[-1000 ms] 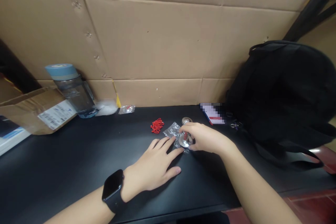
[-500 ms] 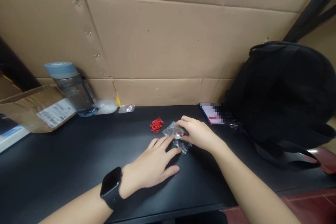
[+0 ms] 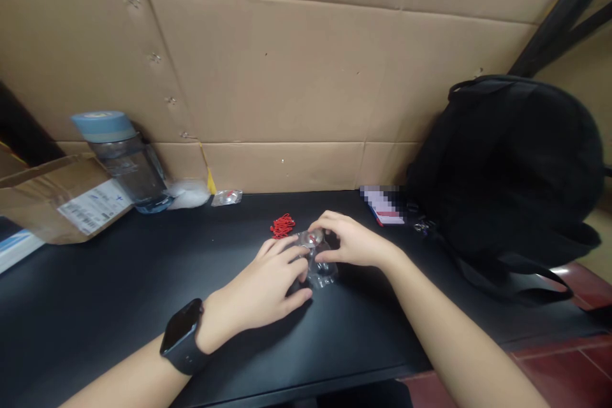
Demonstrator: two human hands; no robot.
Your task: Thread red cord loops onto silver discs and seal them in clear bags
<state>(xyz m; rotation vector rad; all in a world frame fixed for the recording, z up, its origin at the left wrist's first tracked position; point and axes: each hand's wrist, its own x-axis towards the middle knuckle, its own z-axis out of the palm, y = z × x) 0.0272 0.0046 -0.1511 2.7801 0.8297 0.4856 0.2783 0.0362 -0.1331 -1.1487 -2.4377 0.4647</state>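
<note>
A small round clear disc (image 3: 313, 239) with a red mark lies at the middle of the black table, with crinkled clear plastic wrap (image 3: 323, 275) around and below it. My right hand (image 3: 351, 239) curves over from the right, its thumb and fingertips gripping the disc's edge. Palm down on the left, my left hand (image 3: 270, 287) has its fingers apart, and its fingertips touch the wrap's left side. It wears a black smartwatch (image 3: 183, 336) at the wrist. Just behind the left fingers sits a small heap of red cord loops (image 3: 282, 225).
A wrapped round piece (image 3: 227, 197) lies at the back, by a white plastic bundle (image 3: 189, 194). Further left are a blue-lidded bottle (image 3: 127, 162) and a paper bag (image 3: 71, 197). Toward the right are a partly blurred card (image 3: 385, 207) and a black backpack (image 3: 511, 172). Cardboard (image 3: 287, 76) stands behind.
Both hands have shifted slightly left, and the disc and its wrap have moved left too, closer to the red loops. The left fingers are more bent. The view has turned slightly.
</note>
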